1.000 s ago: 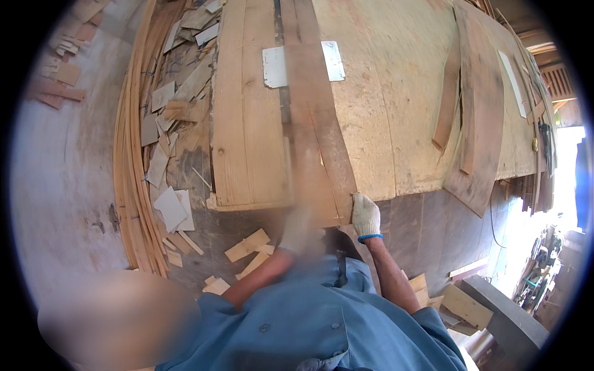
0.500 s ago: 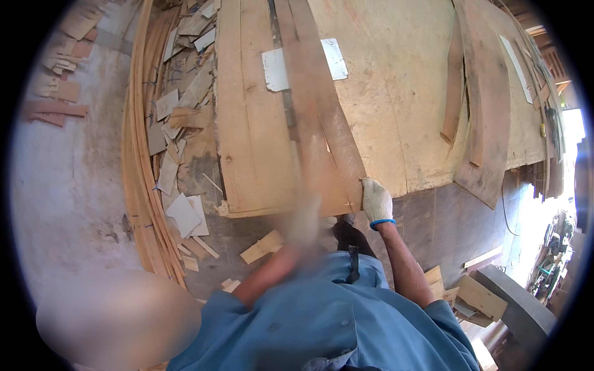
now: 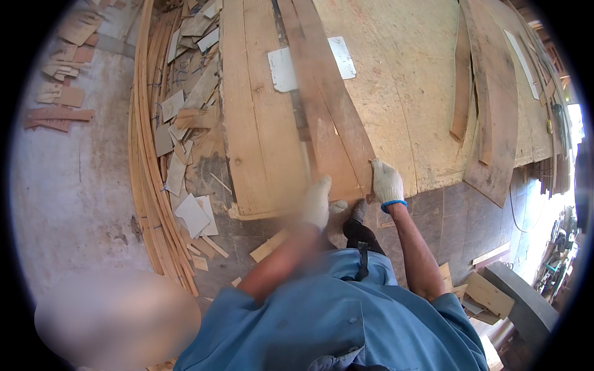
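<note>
A long brown wooden board (image 3: 337,136) with lengthwise cracks lies along the worktable (image 3: 402,93), its near end toward me. My right hand (image 3: 388,181), in a white knit glove with a blue cuff, is closed on the board's right edge near that end. On the opposite edge, my left hand (image 3: 317,203), also gloved, grips the board; its wrist is smeared by motion and its fingers under the wood are hidden. A white sheet (image 3: 283,70) pokes out from beneath the board on both sides. Pale planks (image 3: 253,123) lie to its left.
Long thin wood strips (image 3: 146,167) run along the floor at left, beside scattered offcuts (image 3: 193,216). More brown boards (image 3: 492,123) rest on the table's right side, one overhanging its front edge. A grey beam-like piece (image 3: 520,300) and wood scraps stand at lower right.
My left hand has moved slightly forward and right along the board and is less blurred. My right hand stays at the board's right edge. The whole view has shifted a little.
</note>
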`<act>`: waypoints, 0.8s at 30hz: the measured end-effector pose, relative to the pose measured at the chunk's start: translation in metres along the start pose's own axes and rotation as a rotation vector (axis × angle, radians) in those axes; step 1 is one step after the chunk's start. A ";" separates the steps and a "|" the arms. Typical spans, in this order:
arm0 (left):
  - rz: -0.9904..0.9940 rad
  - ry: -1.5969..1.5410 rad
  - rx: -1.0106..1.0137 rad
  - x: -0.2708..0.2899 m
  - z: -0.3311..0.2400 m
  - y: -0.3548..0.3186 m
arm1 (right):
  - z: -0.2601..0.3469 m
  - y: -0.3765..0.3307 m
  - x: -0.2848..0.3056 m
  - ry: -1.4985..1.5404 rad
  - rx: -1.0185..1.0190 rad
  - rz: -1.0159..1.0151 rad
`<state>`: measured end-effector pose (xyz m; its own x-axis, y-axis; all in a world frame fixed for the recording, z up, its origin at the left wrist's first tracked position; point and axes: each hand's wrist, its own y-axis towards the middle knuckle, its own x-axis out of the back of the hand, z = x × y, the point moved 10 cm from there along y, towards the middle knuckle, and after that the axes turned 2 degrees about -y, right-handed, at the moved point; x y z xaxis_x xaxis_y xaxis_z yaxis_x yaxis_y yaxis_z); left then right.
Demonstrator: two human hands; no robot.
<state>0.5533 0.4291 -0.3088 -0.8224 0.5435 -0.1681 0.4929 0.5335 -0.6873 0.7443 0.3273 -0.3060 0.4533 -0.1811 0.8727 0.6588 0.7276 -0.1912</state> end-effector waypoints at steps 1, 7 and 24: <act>0.008 0.075 -0.030 0.000 -0.004 0.003 | 0.002 0.003 -0.001 -0.054 0.043 -0.004; 0.051 0.140 -0.094 -0.007 -0.019 0.020 | 0.001 0.027 0.005 -0.055 -0.012 0.026; 0.005 -0.107 0.074 -0.006 -0.005 0.043 | 0.004 0.044 0.007 -0.089 0.019 -0.009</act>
<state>0.5807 0.4526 -0.3336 -0.8477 0.4716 -0.2428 0.4776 0.4795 -0.7362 0.7738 0.3606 -0.3069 0.3922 -0.1289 0.9108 0.6503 0.7391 -0.1755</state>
